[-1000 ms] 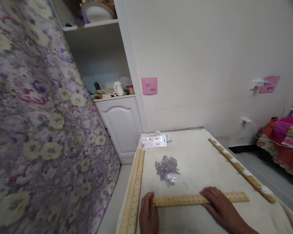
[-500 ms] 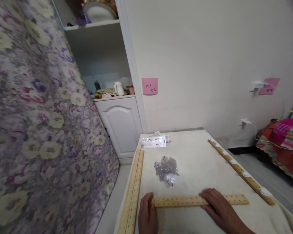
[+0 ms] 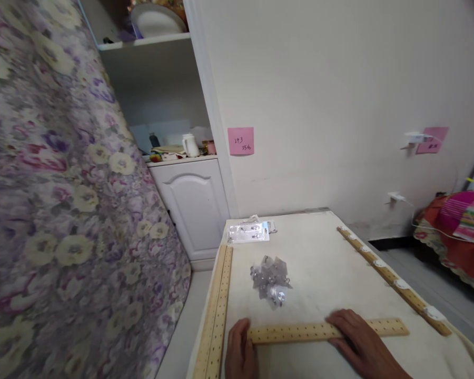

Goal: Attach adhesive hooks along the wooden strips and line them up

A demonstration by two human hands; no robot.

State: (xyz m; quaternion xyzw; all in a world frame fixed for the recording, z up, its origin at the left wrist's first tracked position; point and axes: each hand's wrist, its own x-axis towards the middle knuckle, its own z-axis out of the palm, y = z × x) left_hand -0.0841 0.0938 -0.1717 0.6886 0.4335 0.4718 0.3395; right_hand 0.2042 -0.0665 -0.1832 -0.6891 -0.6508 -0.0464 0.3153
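A pale wooden strip with rows of small holes lies crosswise near the front of the table. My left hand is closed at its left end, with the fingers pressed together. Over the right part of the same strip, my right hand grips it from above, thumb on the near side. Beyond the strip is a pile of small clear plastic pieces with metal hooks.
Two similar holed strips lie along the table's left edge. A strip with round white pieces runs along the right edge. Clear packs sit at the back left. A floral curtain hangs left of the cream-covered table.
The view has shifted very slightly. Both hands stay on the strip in nearly the same places.
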